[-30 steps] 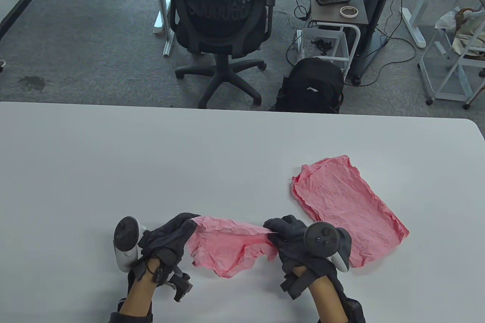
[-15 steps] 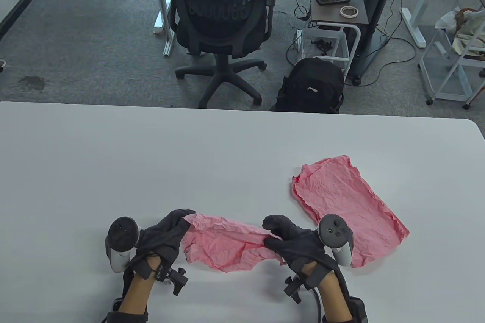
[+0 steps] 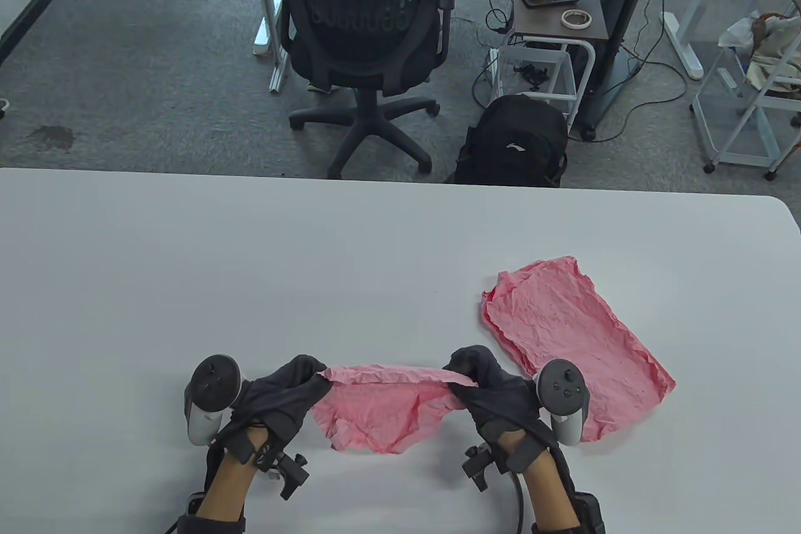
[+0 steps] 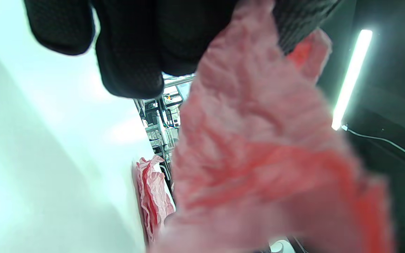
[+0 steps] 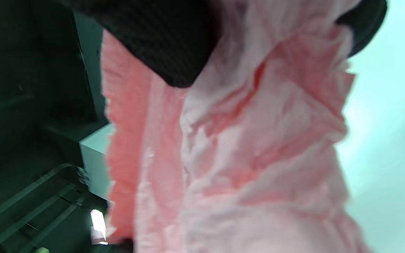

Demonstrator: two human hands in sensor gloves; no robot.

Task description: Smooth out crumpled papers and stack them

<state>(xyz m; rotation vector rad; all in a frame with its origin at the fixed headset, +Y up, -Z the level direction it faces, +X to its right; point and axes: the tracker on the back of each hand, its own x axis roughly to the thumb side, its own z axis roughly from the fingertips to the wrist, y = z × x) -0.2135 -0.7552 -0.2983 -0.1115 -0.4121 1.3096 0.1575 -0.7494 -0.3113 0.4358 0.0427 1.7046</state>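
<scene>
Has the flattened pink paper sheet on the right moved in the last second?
No. The flattened pink crinkled paper sheet lies in the same spot on the white table, its far corner equally distant from the table's back edge in the table view.

In both wrist views the crumpled pink paper (image 4: 258, 151) is a close blur that fills most of the picture, so its creases and edges cannot be read. The left hand (image 3: 275, 399) and right hand (image 3: 494, 393) cover the paper's two upper corners in the table view, and their fingertips (image 5: 174, 45) are probably pinching there. Both forearms are cut off by the bottom edge.
</scene>
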